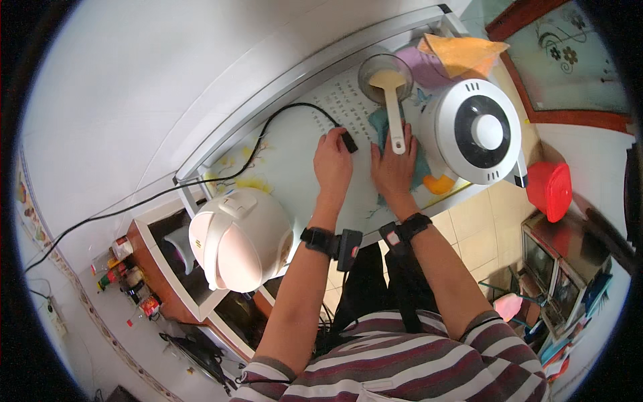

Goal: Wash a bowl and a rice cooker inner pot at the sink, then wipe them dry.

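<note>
My left hand (333, 163) holds the black plug end (348, 141) of a black power cord (255, 145) over the glass-topped table (296, 135). My right hand (395, 168) lies with fingers spread on a teal cloth (419, 166), close to the handle end of a pale ladle or rice scoop (394, 118); whether it touches the handle is unclear. The scoop's head rests in a clear bowl (365, 83). Right of my right hand stands a white appliance with a round dark lid and white knob (487, 132). An orange cloth (464, 53) is draped over a purple container (427, 70).
A white rice cooker (241, 241) stands at the table's left end. A metal rail (311, 58) runs along the back edge by the wall. Bottles (133, 281) stand at far left. A red container (550, 191) and a glass-fronted cabinet (552, 266) are at right.
</note>
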`<state>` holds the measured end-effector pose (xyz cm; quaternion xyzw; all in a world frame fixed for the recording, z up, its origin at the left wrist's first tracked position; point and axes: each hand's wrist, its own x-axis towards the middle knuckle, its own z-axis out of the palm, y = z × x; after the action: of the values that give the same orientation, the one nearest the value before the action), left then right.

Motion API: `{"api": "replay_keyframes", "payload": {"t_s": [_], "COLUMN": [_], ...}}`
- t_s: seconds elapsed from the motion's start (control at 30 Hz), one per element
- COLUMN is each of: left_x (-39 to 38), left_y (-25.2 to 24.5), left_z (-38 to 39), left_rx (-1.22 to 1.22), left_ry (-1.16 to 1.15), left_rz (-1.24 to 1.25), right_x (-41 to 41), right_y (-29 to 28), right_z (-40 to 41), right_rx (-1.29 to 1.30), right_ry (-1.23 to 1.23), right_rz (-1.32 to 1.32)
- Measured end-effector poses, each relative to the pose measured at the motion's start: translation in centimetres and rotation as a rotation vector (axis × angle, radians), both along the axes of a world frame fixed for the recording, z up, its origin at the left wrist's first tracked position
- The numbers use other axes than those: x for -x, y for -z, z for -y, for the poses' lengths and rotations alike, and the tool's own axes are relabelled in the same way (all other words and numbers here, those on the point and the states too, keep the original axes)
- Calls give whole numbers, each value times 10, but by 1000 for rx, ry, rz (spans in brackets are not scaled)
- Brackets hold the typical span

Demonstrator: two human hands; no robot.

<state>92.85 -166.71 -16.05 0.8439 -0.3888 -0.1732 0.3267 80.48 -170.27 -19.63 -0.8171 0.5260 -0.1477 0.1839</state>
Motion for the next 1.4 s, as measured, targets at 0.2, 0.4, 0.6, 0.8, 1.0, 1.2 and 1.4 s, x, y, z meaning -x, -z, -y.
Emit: {"api": "replay_keyframes", "payload": {"t_s": [0.2, 0.4, 0.6, 0.8, 1.0, 1.2, 1.4], "left_x": [-9, -3, -5, -11, -4, 4, 11], "left_y": [29, 34, 26, -48, -124, -149, -146], "left_z": [13, 10, 7, -37, -122, -165, -170], "left_rx": [-145, -304, -229, 50, 143, 252, 258], "left_ry": [-209, -242, -112, -204, -206, -185, -180], "left_rz": [97, 66, 230, 63, -107, -43, -31], "right_x": [14, 0, -16, -40, -127, -219, -255], "right_y": [-1, 3, 2, 6, 0, 11, 22], "right_z": [-12, -16, -14, -9, -8, -31, -28], "right_rx": [-89, -27, 18, 105, 106, 88, 97], "right_ry": [-208, -174, -217, -251, -390, -923, -1310], "right_rz": [-112, -176, -154, -175, -73, 197, 288]}}
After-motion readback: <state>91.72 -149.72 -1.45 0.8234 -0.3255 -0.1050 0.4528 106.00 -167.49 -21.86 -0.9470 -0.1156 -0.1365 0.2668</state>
